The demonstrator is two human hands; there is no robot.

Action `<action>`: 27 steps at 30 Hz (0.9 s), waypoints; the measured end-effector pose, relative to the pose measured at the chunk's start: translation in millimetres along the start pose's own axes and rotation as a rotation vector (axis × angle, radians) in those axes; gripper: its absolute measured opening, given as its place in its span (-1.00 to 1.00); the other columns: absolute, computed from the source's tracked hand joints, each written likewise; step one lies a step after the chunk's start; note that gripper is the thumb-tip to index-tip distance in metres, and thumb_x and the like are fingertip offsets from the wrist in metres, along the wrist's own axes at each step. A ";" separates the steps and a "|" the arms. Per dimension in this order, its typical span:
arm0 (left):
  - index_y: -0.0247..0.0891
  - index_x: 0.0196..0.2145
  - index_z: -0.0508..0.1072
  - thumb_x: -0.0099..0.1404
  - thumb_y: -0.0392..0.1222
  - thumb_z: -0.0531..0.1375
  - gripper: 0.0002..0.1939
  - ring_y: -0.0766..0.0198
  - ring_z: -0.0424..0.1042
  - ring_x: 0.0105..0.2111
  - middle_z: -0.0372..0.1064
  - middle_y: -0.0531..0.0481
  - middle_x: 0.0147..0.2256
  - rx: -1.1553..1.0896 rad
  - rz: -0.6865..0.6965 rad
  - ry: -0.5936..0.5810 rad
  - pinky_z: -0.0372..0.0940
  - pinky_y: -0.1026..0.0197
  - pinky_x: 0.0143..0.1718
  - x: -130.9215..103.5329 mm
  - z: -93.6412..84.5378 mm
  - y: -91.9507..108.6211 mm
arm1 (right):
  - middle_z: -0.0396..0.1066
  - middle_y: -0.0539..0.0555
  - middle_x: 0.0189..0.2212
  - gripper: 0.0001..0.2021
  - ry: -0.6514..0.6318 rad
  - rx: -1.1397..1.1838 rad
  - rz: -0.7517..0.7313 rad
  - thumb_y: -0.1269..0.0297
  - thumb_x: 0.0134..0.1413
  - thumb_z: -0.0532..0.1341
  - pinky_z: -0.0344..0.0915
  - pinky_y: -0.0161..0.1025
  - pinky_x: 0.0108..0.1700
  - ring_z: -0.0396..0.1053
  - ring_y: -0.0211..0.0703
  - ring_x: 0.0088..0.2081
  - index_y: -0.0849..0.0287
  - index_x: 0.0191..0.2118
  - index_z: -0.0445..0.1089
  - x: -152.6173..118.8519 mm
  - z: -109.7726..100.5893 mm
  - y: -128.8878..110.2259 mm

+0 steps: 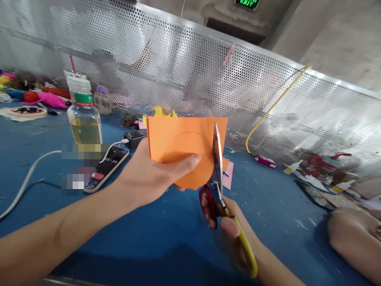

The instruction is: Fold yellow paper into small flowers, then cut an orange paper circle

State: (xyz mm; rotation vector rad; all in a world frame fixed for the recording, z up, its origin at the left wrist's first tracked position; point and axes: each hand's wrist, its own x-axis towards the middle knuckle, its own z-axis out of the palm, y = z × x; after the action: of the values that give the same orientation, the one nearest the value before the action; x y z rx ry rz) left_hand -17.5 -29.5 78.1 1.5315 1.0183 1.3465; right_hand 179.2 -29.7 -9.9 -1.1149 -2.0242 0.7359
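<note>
My left hand (160, 171) grips an orange sheet of paper (184, 135), its thumb pressed on the front and the other fingers mostly hidden behind. A faint curved line shows on the paper, and its lower edge is cut to a rounded shape. In my right hand (230, 226) is a pair of scissors (219, 171) with one red and one yellow handle. The blades point upward at the right part of the paper, one of them in front of it. Part of the right hand is blurred.
Left on the blue table (143, 246) are a bottle of yellowish liquid (86, 123), a phone (107, 169) and a black box with a white cable (135, 138). A perforated metal screen (166, 59) stands behind. Another person's arm (354, 234) rests at the right, near assorted tools.
</note>
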 end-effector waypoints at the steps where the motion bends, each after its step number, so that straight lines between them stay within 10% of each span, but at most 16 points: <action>1: -0.34 -0.36 0.41 0.08 -0.20 0.25 -0.82 0.35 0.39 -0.60 0.45 0.02 -0.47 -0.003 0.008 -0.001 0.31 0.36 -0.63 0.7 -0.4 -0.2 | 0.14 -0.02 -0.60 -0.21 -0.001 0.021 0.001 -0.51 -0.28 -0.29 0.11 -0.28 -0.62 0.09 -0.30 -0.63 0.17 -0.39 0.19 -0.2 0.2 0.4; 27: -0.31 -0.26 0.47 -0.04 -0.15 0.33 -0.65 0.22 0.47 -0.39 0.48 -0.01 -0.32 0.169 0.124 -0.084 0.40 0.29 -0.48 19.6 -37.3 -4.9 | 0.17 -0.02 -0.61 -0.25 -0.066 -0.040 0.031 -0.50 -0.31 -0.22 0.09 -0.34 -0.64 0.10 -0.33 -0.63 0.18 -0.50 0.20 1.0 -4.9 -1.9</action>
State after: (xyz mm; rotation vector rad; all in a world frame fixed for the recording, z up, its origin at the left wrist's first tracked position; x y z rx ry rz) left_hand -53.0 -6.6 82.4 1.7881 1.0199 1.2944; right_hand 181.9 -29.1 -5.3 -1.1604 -2.0896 0.7599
